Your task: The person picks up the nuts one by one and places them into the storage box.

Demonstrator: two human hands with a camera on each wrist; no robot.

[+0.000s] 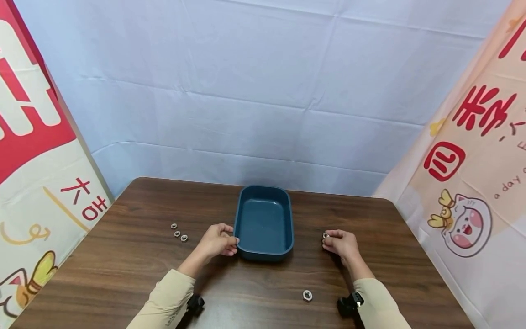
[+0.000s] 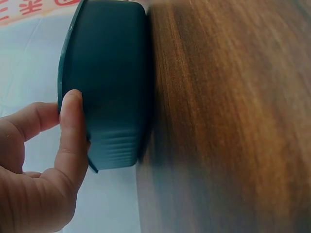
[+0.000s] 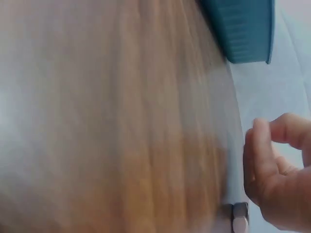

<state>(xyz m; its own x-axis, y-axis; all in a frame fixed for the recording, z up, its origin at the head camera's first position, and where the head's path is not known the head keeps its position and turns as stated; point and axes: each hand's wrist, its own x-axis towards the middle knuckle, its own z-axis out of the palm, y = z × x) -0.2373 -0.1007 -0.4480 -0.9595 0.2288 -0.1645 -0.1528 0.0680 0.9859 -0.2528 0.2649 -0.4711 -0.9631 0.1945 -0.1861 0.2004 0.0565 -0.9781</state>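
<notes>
My left hand (image 1: pixel 218 240) pinches the near left rim of a dark teal plastic bin (image 1: pixel 246 251) that stands upright on the table. In the left wrist view, the thumb (image 2: pixel 72 121) lies along the bin's outer wall (image 2: pixel 109 73), with a finger bent over the rim. To the right of the bin, my right hand (image 1: pixel 343 244) holds a small metal hex nut (image 1: pixel 326 235) at the tips of its thumb and index finger. The fingers largely cover this nut. In the right wrist view, thumb and finger meet at their tips, and a small metallic piece (image 3: pixel 240 211) shows below the hand.
Three metal nuts (image 1: pixel 184 237) lie grouped on the brown wooden table (image 1: pixel 123 256), left of my left hand. Another nut (image 1: pixel 307 295) lies nearer, to the left of my right wrist. A pale cloth (image 1: pixel 246 114) hangs behind the table; printed banners flank it.
</notes>
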